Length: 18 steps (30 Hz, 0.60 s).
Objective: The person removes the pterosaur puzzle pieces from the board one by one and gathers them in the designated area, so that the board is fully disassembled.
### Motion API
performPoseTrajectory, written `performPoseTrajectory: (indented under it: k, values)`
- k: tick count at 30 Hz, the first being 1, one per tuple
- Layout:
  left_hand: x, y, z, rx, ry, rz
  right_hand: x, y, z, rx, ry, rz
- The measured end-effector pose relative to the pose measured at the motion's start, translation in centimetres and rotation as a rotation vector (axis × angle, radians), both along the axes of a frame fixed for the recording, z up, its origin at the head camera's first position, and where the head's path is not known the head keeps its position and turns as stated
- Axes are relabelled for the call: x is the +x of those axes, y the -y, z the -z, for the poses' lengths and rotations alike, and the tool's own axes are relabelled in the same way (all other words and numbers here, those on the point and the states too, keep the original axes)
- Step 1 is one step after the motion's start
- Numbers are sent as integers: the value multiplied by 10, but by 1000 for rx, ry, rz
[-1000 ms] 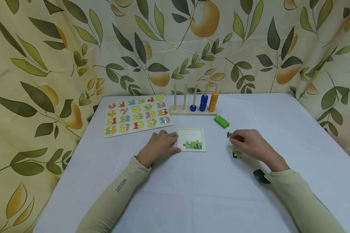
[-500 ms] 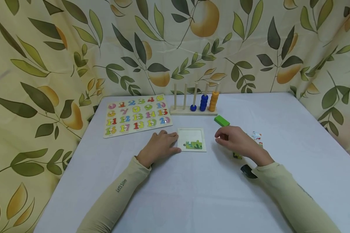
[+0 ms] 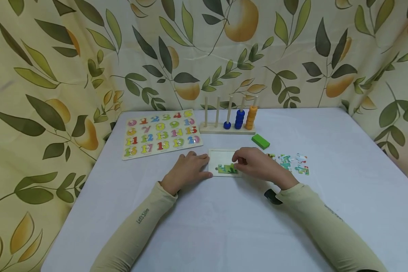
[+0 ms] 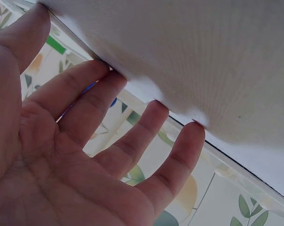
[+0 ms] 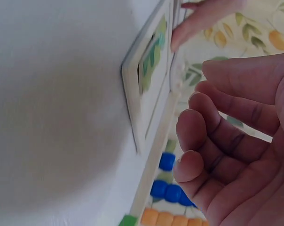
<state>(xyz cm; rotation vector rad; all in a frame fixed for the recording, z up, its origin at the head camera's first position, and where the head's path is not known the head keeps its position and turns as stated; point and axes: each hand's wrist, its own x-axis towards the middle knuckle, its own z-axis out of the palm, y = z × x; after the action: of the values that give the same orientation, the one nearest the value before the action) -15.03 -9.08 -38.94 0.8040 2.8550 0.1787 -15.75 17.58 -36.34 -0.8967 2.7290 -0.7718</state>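
Note:
A small white puzzle frame (image 3: 221, 156) lies mid-table, with joined green puzzle pieces (image 3: 224, 169) along its near edge. My left hand (image 3: 185, 170) rests at the frame's left side, thumb and fingertips right at its edge; the left wrist view shows those fingers spread. Over the frame's right side hovers my right hand (image 3: 258, 164), its thumb and fingers bent and their tips close together. The right wrist view shows no piece between these fingertips, and I cannot tell whether one is hidden there. Several loose puzzle pieces (image 3: 285, 165) lie to the right, partly covered by this hand.
Behind the left hand lies a number board (image 3: 161, 134). A wooden bead counter (image 3: 227, 130) with blue and orange beads stands at the back, and a green block (image 3: 260, 141) sits in front of its right end. A leaf-patterned curtain (image 3: 139, 56) hangs behind the table.
My right hand has moved left from the loose pieces to the frame's right side, uncovering some of them. The left hand has stayed at the frame's left edge.

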Motion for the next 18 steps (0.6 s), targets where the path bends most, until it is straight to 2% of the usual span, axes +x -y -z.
performPoseTrajectory:
  k: [8,13,18]
  values:
    - [-1,1,4,-5,-30,12,-5,18,8,-11,11,-95]
    - [-1,1,4,-9,-30,15,-8,25,14,29,43,-109]
    - [-1,1,3,-13,-35,16,-11,29,15,55,31,-103]
